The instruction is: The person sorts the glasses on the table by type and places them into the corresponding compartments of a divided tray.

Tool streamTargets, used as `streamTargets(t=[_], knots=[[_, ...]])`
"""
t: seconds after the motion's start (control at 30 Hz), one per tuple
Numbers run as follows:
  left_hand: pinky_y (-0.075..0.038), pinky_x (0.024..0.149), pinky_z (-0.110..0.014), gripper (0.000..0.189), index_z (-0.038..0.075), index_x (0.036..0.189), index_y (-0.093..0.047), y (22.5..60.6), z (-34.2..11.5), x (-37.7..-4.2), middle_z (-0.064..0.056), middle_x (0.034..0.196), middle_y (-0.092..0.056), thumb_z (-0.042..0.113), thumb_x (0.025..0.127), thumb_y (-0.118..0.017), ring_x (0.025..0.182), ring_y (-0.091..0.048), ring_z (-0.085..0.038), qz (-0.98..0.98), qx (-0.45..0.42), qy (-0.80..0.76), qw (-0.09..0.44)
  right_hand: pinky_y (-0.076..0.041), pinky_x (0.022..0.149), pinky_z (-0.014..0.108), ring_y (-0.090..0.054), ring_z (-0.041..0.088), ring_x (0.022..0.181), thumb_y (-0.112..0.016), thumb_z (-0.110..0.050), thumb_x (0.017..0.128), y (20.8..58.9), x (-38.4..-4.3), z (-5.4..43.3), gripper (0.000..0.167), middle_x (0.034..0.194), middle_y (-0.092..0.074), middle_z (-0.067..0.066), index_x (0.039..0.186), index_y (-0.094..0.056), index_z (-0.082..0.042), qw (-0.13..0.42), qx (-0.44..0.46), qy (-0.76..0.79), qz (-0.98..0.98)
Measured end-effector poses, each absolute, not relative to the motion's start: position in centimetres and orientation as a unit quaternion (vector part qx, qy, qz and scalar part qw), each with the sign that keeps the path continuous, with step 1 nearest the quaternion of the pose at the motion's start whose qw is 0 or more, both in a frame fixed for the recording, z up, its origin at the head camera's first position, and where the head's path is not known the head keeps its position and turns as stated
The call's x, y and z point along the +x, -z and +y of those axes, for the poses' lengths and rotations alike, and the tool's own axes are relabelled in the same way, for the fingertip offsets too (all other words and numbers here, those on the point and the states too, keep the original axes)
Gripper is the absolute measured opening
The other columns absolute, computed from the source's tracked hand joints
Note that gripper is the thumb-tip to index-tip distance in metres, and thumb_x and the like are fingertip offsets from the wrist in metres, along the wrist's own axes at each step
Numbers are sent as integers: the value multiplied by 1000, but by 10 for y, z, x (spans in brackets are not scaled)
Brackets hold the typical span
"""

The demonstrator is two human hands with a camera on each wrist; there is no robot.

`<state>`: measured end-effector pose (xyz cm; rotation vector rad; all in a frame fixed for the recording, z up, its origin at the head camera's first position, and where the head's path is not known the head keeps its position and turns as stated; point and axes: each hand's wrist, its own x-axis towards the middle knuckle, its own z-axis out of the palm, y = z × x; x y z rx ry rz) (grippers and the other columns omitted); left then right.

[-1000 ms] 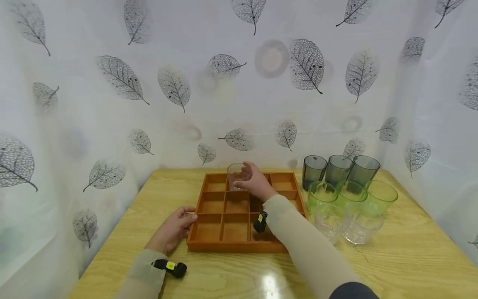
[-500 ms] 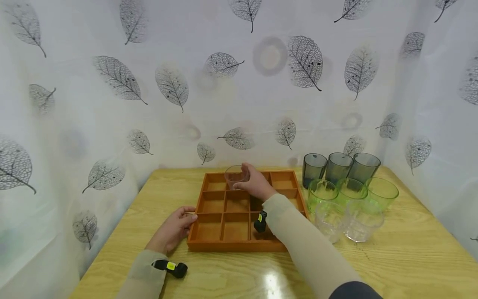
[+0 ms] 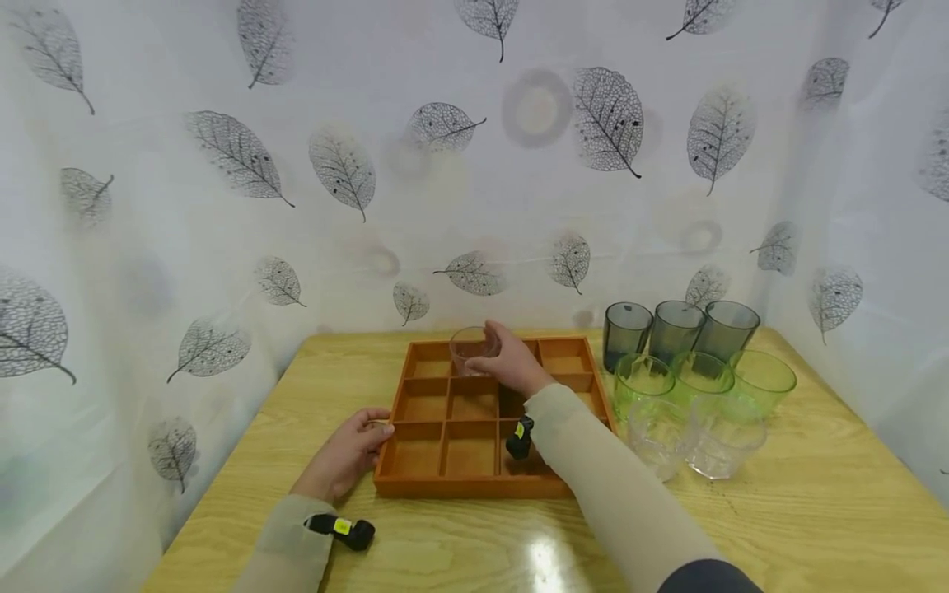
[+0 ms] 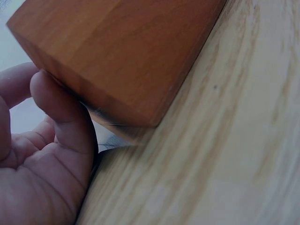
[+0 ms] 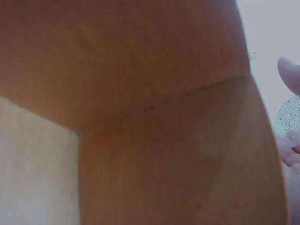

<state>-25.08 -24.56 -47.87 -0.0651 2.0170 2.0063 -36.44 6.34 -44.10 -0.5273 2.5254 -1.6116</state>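
Note:
A wooden tray (image 3: 474, 487) with several square compartments lies on the table. Toward its back, my right hand (image 3: 515, 362) holds a clear glass (image 3: 465, 350) between thumb and fingers. This glass is upright at the back middle compartment, its rim above the tray walls; whether its base touches the floor I cannot tell. In the right wrist view, compartment walls fill most of the picture, with only a fingertip (image 5: 290, 77) and part of the hand at the right edge. My left hand (image 3: 347, 451) grips the tray's left edge, the thumb (image 4: 58, 96) against its side wall.
Right of the tray, glasses stand in rows: dark grey glasses (image 3: 626, 338) at the back, green glasses (image 3: 643, 380) in the middle, and two clear glasses (image 3: 722, 445) in front. A leaf-patterned curtain (image 3: 511, 206) hangs behind the wooden table (image 3: 445, 543).
The clear glass in my right hand has come down slightly into the back middle compartment. My left hand stays at the tray's edge. The head view has shifted a little.

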Motion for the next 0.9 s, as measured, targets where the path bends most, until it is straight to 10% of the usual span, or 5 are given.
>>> streamTargets(t=[0.9], knots=[[-46, 65, -27, 38, 1, 135, -43, 479, -246, -252, -7, 103, -59, 13, 103, -60, 77, -54, -16, 698, -27, -700, 145, -27, 117, 44, -31, 25, 147, -72, -41, 94, 403, -360, 81, 90, 163, -30, 5, 163, -17, -22, 8, -181, 592, 785]])
